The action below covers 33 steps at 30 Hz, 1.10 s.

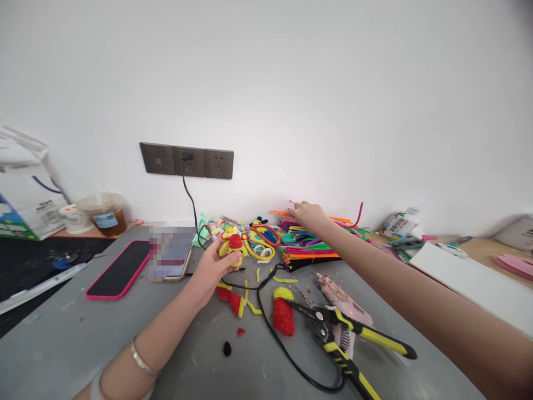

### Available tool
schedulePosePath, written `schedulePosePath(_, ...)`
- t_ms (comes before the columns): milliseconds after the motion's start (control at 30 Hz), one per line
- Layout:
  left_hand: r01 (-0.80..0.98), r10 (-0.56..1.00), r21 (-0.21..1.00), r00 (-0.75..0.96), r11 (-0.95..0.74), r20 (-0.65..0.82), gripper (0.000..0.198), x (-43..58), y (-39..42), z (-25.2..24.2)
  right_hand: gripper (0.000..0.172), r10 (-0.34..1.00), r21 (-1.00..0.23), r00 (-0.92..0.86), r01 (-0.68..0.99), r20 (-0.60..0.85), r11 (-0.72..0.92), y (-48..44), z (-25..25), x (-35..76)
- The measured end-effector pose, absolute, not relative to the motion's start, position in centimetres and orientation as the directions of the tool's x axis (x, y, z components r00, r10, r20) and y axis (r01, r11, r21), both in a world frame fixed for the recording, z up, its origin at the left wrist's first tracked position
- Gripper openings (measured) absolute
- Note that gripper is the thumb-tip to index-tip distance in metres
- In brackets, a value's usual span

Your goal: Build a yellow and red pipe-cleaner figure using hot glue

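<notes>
My left hand is closed around a yellow and red pipe-cleaner figure, holding it above the grey table. At the back, my right hand reaches over a pile of colourful pipe cleaners. Its fingers are curled at the top of the pile, and a pink end pokes out beside them; the fingertips are partly hidden. Scissors with orange handles lie between the two hands. Below rest a red and yellow fuzzy piece, smaller red and yellow pieces and black-and-yellow pliers.
On the left lie a pink-cased phone and another phone. A black cable snakes across the table from the wall socket. A pink glue gun lies under the pliers. A lidded drink cup stands behind, left.
</notes>
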State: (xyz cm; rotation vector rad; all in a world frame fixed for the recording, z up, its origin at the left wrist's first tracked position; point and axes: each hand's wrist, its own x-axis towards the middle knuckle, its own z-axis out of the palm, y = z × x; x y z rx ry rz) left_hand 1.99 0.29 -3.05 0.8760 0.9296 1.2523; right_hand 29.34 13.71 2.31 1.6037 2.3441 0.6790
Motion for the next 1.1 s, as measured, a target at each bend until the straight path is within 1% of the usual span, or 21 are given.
schedulePosePath(167, -0.381, 0.992, 0.917, 0.072, 0.12, -0.099, 0.067, 2.1, 0.2, -3.0, 0.025, 0.918, 0.412, -0.342, 0.879, 0.199, 0.239, 14.4, 4.5, 30.9)
schedulePosePath(300, -0.376, 0.992, 0.918, 0.067, 0.123, -0.105, 0.068, 2.2, 0.2, -2.8, 0.033, 0.889, 0.36, -0.336, 0.907, 0.31, 0.218, 14.7, 6.5, 32.9)
schedulePosePath(400, -0.366, 0.992, 0.923, 0.067, 0.12, -0.102, 0.065, 2.2, 0.1, -2.7, 0.034, 0.867, 0.358, -0.36, 0.904, 0.344, 0.234, 14.4, 7.2, 33.7)
schedulePosePath(500, -0.364, 0.993, 0.924, 0.065, 0.118, -0.102, 0.066, 2.2, 0.1, -2.7, 0.032, 0.856, 0.398, -0.408, 0.877, 0.317, 0.271, 14.0, 7.2, 33.7)
schedulePosePath(667, -0.364, 0.993, 0.924, 0.066, 0.115, -0.097, 0.067, 2.1, 0.2, -2.8, 0.027, 0.836, 0.504, -0.499, 0.796, 0.23, 0.336, 13.4, 7.2, 32.4)
schedulePosePath(867, -0.361, 0.993, 0.926, 0.076, 0.11, -0.088, 0.067, 2.1, 0.2, -2.8, 0.025, 0.817, 0.614, -0.53, 0.729, 0.226, 0.303, 13.1, 7.3, 30.7)
schedulePosePath(1000, -0.37, 0.994, 0.923, 0.074, 0.101, -0.08, 0.061, 2.1, 0.1, -2.7, 0.022, 0.809, 0.648, -0.552, 0.695, 0.204, 0.31, 13.0, 6.6, 29.9)
schedulePosePath(1100, -0.376, 0.994, 0.922, 0.073, 0.097, -0.075, 0.058, 2.1, 0.0, -2.6, 0.024, 0.819, 0.651, -0.543, 0.693, 0.186, 0.311, 13.2, 5.9, 29.6)
